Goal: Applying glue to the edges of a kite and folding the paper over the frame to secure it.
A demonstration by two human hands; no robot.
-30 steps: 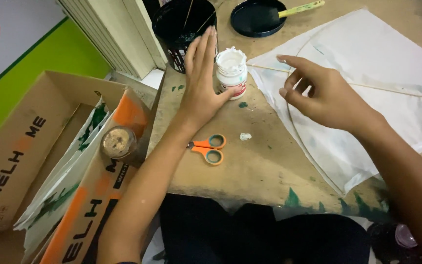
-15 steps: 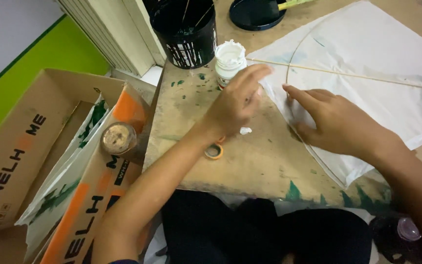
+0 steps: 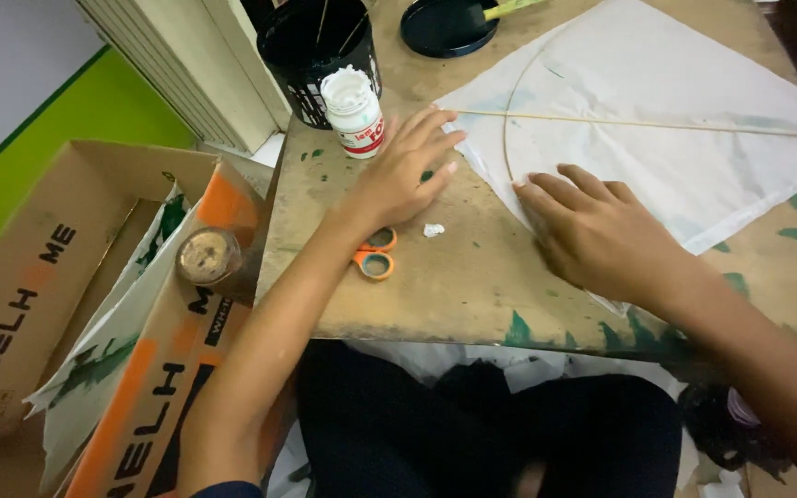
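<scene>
While we look down from the head camera, our left hand point(image 3: 403, 175) and right hand point(image 3: 601, 235) press open and flat, gripping nothing, on the thin white paper kite sheet point(image 3: 657, 138) lying on the worn wooden table point(image 3: 472, 277); it looks light and tearable, best held by its slim bamboo stick point(image 3: 638, 123).

We look down on a worn wooden worktop point(image 3: 472, 295) filling the centre and right of the frame, its surface blotched with green paint. In the upper left we see a bright green wall point(image 3: 66, 120) beside pale slatted boards point(image 3: 186, 74). At lower left an open cardboard box point(image 3: 39, 304) sits low beside the worktop. The light is soft and even.
</scene>
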